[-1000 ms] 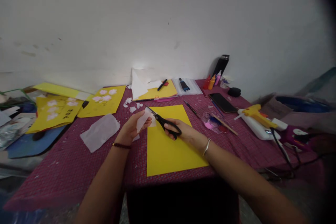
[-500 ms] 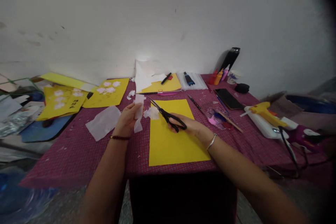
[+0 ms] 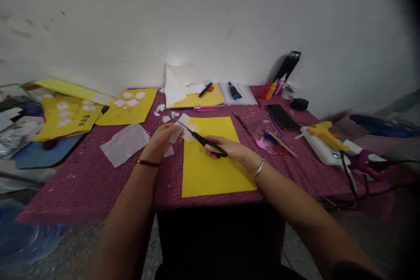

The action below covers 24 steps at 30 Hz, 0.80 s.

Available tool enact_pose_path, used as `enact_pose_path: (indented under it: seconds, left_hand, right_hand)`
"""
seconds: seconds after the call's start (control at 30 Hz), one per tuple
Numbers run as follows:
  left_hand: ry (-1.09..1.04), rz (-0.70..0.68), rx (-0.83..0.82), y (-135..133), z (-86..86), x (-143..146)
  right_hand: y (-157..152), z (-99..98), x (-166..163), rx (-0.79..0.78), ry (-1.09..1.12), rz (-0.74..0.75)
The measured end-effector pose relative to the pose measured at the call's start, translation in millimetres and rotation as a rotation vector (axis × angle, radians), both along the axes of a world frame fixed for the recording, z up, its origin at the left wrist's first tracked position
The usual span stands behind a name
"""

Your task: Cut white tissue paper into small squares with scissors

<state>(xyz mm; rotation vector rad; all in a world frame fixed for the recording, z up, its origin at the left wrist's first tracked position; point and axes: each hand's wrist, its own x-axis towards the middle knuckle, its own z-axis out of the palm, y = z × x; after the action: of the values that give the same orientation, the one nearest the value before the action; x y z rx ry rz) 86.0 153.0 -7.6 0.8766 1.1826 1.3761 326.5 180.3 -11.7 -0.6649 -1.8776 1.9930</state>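
Note:
My left hand (image 3: 160, 142) pinches a small piece of white tissue paper (image 3: 179, 129) above the magenta checked tablecloth (image 3: 98, 183). My right hand (image 3: 226, 148) grips black-handled scissors (image 3: 201, 140), whose blades point up-left and meet the white piece. Both hands hover over the upper left corner of a yellow card sheet (image 3: 213, 166) lying flat in front of me. A cut white scrap (image 3: 192, 131) rests on that sheet near the blades.
A larger white tissue sheet (image 3: 124, 143) lies left of my hands. Yellow cards with pink flowers (image 3: 127, 105) sit at far left. At right are a phone (image 3: 281, 116), paint bottles (image 3: 271, 89), a dark flask (image 3: 288, 65), a paint palette (image 3: 267, 144) and a yellow glue gun (image 3: 323, 133).
The view shifted slightly. The scissors blades have come back onto the white piece in my left hand, and a cut scrap now lies on the yellow sheet.

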Motion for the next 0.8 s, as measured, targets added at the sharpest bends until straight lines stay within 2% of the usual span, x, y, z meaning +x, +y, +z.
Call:
enact_pose_path:
  seconds: [0.13,0.3,0.43,0.53,0.6,0.8]
  left_hand:
    - [-0.038,-0.03,-0.002,-0.7,1.0,0.8]
    - [-0.232,-0.064,0.038,-2.3,6.8,5.2]
    - [-0.338,0.012,0.107,-0.9,9.0,5.2]
    - [-0.266,0.129,0.118,0.7,7.4,2.4]
    - [-0.175,0.158,0.108,0.8,5.9,1.6]
    - [0.022,0.083,0.045,-2.5,4.1,6.6]
  right_hand:
    - [-0.5,1.8,0.6,0.035,0.002,-0.029]
    - [-0.9,4.3,1.6,0.035,0.042,-0.063]
    - [2.1,0.1,3.2,0.016,0.08,-0.073]
    - [4.1,-2.3,5.3,-0.013,0.101,-0.049]
    - [4.4,-2.2,6.2,-0.032,0.096,-0.022]
    - [1.7,0.0,4.7,-0.001,0.053,0.02]
